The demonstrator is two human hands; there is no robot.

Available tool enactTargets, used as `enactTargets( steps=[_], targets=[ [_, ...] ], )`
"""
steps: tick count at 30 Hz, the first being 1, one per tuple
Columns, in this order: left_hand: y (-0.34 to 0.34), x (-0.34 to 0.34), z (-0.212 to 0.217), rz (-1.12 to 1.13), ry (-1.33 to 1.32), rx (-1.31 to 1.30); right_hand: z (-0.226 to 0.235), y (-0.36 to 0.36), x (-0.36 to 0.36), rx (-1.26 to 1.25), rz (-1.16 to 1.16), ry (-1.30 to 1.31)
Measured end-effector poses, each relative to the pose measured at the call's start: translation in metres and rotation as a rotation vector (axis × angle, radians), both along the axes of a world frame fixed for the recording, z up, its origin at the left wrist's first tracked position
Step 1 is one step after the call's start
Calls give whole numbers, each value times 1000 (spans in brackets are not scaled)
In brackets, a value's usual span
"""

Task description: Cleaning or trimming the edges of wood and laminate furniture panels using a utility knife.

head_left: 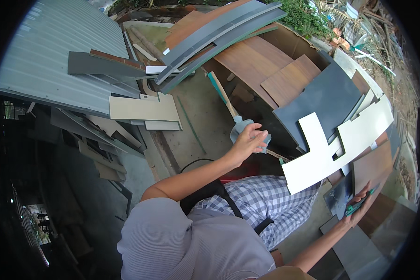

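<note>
A person's left grip [248, 145] touched a crumpled grey cloth [238, 129] beside a narrow wooden strip [225, 95], whether clenched on it unclear, the right grip [357, 212] grasped a small green-and-black object [354, 208] near brown boards [374, 164], a notched white panel [312, 163] lay between them.

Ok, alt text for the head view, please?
A person's left hand touches a crumpled grey piece while the right hand has a small green object. A white notched panel lies between them, with brown and dark boards piled beyond.
</note>
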State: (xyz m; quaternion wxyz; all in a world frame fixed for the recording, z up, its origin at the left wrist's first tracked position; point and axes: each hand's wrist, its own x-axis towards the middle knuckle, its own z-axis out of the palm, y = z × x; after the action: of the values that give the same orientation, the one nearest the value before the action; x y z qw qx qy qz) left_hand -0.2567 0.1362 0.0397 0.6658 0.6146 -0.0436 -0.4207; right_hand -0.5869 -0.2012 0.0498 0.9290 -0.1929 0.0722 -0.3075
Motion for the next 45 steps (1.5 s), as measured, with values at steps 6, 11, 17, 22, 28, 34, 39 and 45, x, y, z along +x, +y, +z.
enactTargets(
  steps=[6,11,17,22,28,34,39,45],
  targets=[
    [109,180,-45,693,-738,367,-50,57,-41,270,-47,-216],
    [186,269,-56,679,-1387,958,-65,97,-57,356,-169,-260],
    [184,306,-68,307,-983,1287,-64,141,-45,287,-137,-344],
    [197,319,-66,176,-1079,1439,-79,167,-34,340,-111,-294],
    [206,304,-41,154,-1356,1343,-80,181,-30,315,-71,-277],
    [180,254,3,26,-1400,1205,-90,186,-26,341,-59,-278],
    [169,223,-13,32,-1284,1011,-90,190,-16,360,-81,-265],
    [137,175,-8,84,-712,634,-91,193,-23,350,-85,-259]
  ],
)
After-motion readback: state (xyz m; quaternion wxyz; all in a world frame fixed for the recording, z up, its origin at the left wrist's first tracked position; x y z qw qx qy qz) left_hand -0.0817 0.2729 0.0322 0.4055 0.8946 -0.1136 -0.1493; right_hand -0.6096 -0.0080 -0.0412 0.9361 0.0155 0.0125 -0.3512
